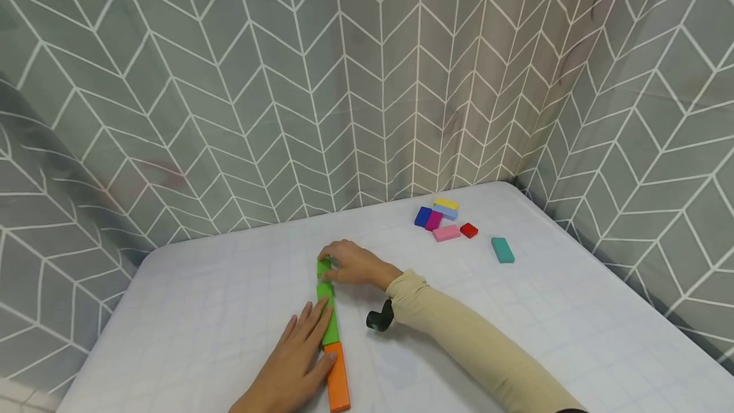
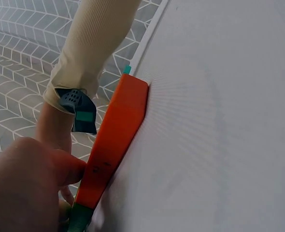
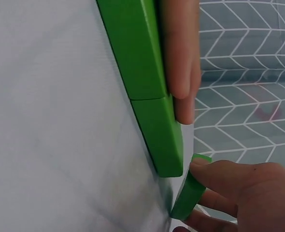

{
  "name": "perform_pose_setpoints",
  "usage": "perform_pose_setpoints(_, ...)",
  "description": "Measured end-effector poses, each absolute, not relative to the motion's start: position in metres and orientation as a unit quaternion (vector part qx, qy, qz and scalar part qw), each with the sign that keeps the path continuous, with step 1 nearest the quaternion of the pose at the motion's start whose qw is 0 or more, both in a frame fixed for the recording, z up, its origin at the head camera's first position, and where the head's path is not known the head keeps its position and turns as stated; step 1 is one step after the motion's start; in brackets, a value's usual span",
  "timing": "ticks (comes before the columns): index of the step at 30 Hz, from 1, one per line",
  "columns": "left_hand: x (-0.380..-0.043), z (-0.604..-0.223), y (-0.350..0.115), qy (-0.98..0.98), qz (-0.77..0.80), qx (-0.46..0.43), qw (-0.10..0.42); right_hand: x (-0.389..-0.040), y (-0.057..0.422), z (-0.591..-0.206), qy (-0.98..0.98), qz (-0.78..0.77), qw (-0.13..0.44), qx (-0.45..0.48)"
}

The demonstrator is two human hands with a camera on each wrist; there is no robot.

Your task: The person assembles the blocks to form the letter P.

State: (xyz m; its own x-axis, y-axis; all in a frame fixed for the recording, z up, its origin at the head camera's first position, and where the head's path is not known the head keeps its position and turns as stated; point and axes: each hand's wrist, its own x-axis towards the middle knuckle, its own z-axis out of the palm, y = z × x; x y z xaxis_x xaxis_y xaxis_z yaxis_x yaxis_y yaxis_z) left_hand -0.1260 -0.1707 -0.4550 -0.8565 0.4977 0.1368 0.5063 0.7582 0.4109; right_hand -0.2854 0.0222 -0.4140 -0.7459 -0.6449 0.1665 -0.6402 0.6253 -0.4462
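Note:
A row of green blocks [image 1: 329, 330] and an orange block [image 1: 338, 381] lies end to end on the white table, running away from me. My left hand [image 1: 295, 352] rests along the row's left side, its extended fingers on the green part and its thumb touching the orange block. Beyond the far end of the row, my right hand [image 1: 352, 264] pinches a separate green block [image 3: 188, 195] between thumb and fingers. A small gap shows between that block and the row. In the right wrist view, a seam divides the green part of the row.
At the back right lie several loose blocks: yellow [image 1: 445, 202], light blue [image 1: 445, 212], dark blue [image 1: 422, 216], magenta [image 1: 434, 220], pink [image 1: 446, 233], red [image 1: 469, 230] and teal [image 1: 503, 250]. A grey patterned curtain [image 1: 344, 81] hangs behind the white table [image 1: 218, 292].

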Motion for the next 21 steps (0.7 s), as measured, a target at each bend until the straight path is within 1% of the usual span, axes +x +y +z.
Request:
perform_pose_setpoints(10, -0.1275, -0.4542, -0.1702, -0.943, -0.209, -0.259, -0.006, -0.2835, 0.0166, -0.4184, 0.907, -0.232, 0.017, -0.352)
perform_pose_setpoints(21, -0.1269, -0.4568, -0.1723, -0.940, -0.212, -0.269, 0.010, -0.2807, 0.0212, -0.4191, 0.899, -0.236, 0.012, -0.369)
